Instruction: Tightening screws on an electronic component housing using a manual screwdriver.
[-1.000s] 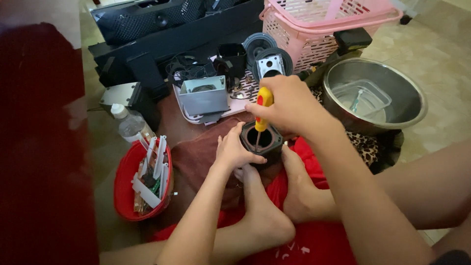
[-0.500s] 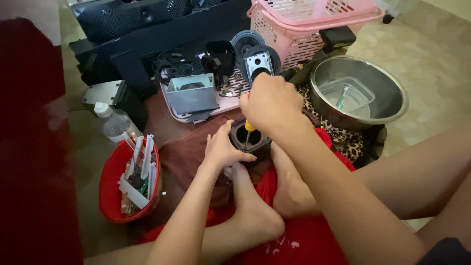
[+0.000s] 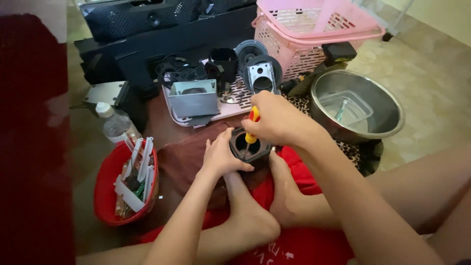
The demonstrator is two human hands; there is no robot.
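**Inspector:** Currently, your right hand (image 3: 279, 120) has its grip closed round the red-and-yellow screwdriver (image 3: 253, 117), with the shaft running down into the open top of the black housing (image 3: 249, 147). Compared with a second ago, that hand sits lower and closer over the housing, and less of the handle shows above your fingers.

**Operator:** And the other hand?

**Inspector:** Your left hand (image 3: 221, 157) grips the housing's wall at its 9 o'clock side, as it did before. The housing itself has stayed put on the brown cloth (image 3: 181, 157) on the floor, with your feet (image 3: 287, 172) touching it from 5 and 6 o'clock. So the piece is held on both sides while the tool works inside it.

**Operator:** Room around it?

**Inspector:** It is tight.
- At 12 o'clock, a grey box part (image 3: 194, 98) and loose black speaker parts (image 3: 248, 51) lie near.
- At 2 o'clock, the steel bowl (image 3: 387, 105) stands near your right forearm, with the pink basket (image 3: 304, 34) behind it.
- At 8 o'clock, the red bowl (image 3: 105, 191) of white strips stands apart from your left arm.
- At 10 o'clock, a plastic bottle (image 3: 115, 125) stands upright.
- Your own legs close off 4 to 7 o'clock.
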